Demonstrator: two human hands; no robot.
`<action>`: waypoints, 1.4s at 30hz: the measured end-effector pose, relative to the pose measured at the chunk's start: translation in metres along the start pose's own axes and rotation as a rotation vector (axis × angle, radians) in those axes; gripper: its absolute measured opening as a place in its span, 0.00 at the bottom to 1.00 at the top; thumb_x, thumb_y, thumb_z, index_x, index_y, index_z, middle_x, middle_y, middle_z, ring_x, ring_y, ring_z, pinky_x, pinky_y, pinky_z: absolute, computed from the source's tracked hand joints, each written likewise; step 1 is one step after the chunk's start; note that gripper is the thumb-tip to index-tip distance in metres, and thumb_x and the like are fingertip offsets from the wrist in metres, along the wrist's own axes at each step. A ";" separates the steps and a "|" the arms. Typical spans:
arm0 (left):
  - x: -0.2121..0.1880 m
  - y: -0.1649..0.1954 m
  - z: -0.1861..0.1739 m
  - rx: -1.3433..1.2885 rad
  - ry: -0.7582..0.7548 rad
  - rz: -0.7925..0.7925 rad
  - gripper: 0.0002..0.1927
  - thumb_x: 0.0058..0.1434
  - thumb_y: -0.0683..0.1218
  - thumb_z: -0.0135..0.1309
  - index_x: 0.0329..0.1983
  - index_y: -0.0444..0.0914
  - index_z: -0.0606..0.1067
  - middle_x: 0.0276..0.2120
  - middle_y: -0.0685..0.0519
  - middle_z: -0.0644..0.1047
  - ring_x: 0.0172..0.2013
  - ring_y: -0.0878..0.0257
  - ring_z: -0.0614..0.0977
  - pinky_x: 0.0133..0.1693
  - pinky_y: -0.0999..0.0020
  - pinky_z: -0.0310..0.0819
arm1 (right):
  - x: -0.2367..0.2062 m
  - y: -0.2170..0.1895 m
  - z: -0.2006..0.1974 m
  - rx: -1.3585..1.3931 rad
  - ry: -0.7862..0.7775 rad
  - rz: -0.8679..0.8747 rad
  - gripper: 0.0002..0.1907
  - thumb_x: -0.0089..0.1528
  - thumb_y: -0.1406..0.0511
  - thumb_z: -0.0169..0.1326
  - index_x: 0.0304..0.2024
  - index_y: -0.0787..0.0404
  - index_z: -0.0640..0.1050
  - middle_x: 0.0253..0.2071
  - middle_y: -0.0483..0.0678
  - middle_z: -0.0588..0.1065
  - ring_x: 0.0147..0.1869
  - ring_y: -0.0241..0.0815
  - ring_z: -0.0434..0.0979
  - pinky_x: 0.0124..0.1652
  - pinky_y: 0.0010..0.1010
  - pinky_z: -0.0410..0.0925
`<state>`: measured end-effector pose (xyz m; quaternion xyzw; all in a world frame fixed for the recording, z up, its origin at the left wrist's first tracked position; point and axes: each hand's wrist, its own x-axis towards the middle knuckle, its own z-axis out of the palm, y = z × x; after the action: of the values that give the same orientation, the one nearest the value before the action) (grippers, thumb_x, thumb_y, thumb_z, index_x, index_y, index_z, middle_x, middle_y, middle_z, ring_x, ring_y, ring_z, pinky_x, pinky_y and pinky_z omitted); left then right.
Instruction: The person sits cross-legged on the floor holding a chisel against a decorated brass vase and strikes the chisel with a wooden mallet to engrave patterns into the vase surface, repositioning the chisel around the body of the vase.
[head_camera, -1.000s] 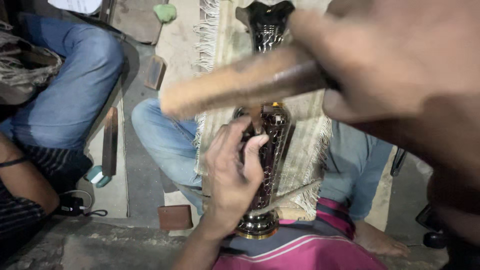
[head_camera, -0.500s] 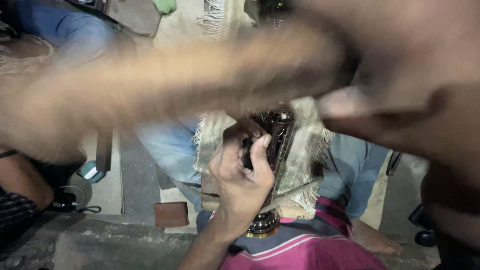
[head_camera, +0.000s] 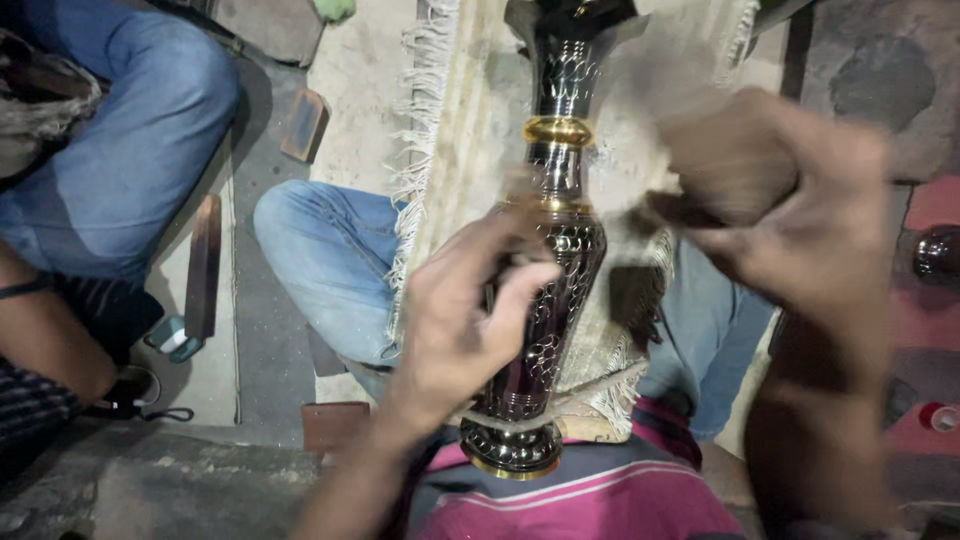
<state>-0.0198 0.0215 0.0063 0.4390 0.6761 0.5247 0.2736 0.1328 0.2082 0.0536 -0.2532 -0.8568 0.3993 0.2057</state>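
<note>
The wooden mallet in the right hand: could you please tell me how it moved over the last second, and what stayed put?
The right hand swung the wooden mallet from left of the vase to its right, where it now blurs. The left hand kept its grip on the dark engraved vase, lying on the fringed cloth.

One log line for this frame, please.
left hand: steadies engraved dark vase | right hand: raised, blurred, contents unclear | vase on fringed cloth

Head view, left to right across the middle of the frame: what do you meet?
Another person's blue-jeaned leg → dark upright wooden block → the wearer's own blue-jeaned knee → left hand against the dark engraved metal vase with gold bands → blurred right hand → dark rounded object at the right edge.
</note>
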 end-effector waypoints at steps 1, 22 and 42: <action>0.007 0.000 -0.008 0.050 -0.098 0.161 0.15 0.69 0.40 0.58 0.58 0.36 0.73 0.45 0.48 0.81 0.43 0.56 0.84 0.48 0.67 0.79 | -0.010 0.008 0.014 0.255 0.121 0.026 0.24 0.55 0.65 0.68 0.49 0.64 0.72 0.45 0.44 0.78 0.46 0.35 0.81 0.45 0.27 0.76; 0.073 -0.003 -0.004 0.322 -0.754 0.603 0.28 0.56 0.32 0.53 0.61 0.40 0.75 0.32 0.48 0.81 0.36 0.56 0.83 0.38 0.57 0.79 | -0.174 0.107 0.012 0.036 0.580 0.269 0.15 0.65 0.79 0.63 0.48 0.69 0.71 0.34 0.47 0.70 0.35 0.35 0.70 0.38 0.23 0.66; 0.098 0.001 -0.007 0.073 -0.912 0.659 0.18 0.61 0.37 0.54 0.55 0.33 0.76 0.35 0.45 0.82 0.37 0.52 0.85 0.38 0.57 0.78 | -0.182 0.102 0.039 0.112 0.654 0.326 0.16 0.56 0.75 0.66 0.45 0.68 0.75 0.35 0.49 0.74 0.34 0.34 0.74 0.37 0.21 0.68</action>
<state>-0.0709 0.1042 0.0183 0.8184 0.3345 0.3157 0.3445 0.2812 0.1330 -0.0774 -0.4892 -0.6710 0.3708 0.4159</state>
